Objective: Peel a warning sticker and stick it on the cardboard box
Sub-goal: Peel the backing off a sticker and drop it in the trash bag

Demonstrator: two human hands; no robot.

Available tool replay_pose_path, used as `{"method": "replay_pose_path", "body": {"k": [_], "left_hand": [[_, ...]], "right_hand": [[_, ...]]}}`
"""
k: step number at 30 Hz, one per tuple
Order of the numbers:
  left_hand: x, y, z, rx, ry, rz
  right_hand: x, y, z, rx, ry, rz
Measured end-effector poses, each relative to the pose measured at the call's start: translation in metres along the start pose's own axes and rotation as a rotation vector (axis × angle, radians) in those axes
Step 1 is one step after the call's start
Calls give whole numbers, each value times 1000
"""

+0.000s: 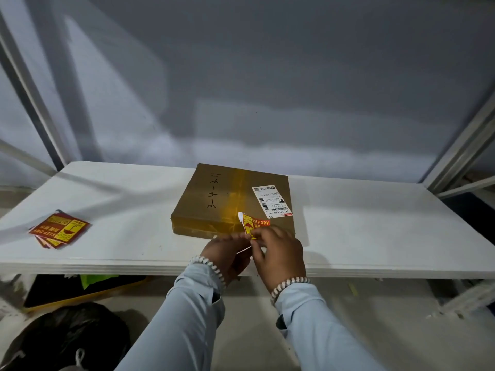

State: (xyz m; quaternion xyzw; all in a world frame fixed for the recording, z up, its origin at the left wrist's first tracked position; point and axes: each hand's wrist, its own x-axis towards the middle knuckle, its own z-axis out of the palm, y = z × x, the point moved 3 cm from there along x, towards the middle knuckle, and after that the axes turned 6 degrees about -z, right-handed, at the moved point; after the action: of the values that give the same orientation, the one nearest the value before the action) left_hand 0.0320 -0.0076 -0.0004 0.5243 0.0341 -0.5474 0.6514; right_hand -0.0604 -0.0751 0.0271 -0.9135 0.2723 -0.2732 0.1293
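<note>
We are holding a KEEP DRY warning sticker [255, 225] in both hands at the near edge of the cardboard box [214, 202].

Our left hand [227, 253] and right hand [278, 250] are meeting just in front of the box, above the white surface [375, 231], both pinching the lower part of the sticker; a white corner of it is curling up at the top left, and a pale strip is showing between our fingers [242, 236] below it, though we cannot tell whether that is backing paper. The box is lying flat, taped along its middle, with handwriting on its top and a white shipping label [272, 200] near its right side. A stack of warning stickers [59, 231] is resting well apart on the left of the surface. We are wearing pale sleeves [187, 317] and beaded bracelets [288, 284] on both wrists.
</note>
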Motion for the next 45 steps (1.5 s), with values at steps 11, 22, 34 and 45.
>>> {"method": "replay_pose_path", "body": {"k": [11, 22, 34, 45], "left_hand": [[5, 0, -4, 7, -55, 12], [1, 1, -6, 58, -33, -33], [-3, 1, -1, 121, 4, -37], [-3, 11, -18, -7, 159, -1]], "right_hand": [[5, 2, -3, 123, -51, 93], [3, 2, -2, 237, -62, 133], [6, 11, -4, 276, -8, 170], [9, 48, -6, 487, 165, 649]]}}
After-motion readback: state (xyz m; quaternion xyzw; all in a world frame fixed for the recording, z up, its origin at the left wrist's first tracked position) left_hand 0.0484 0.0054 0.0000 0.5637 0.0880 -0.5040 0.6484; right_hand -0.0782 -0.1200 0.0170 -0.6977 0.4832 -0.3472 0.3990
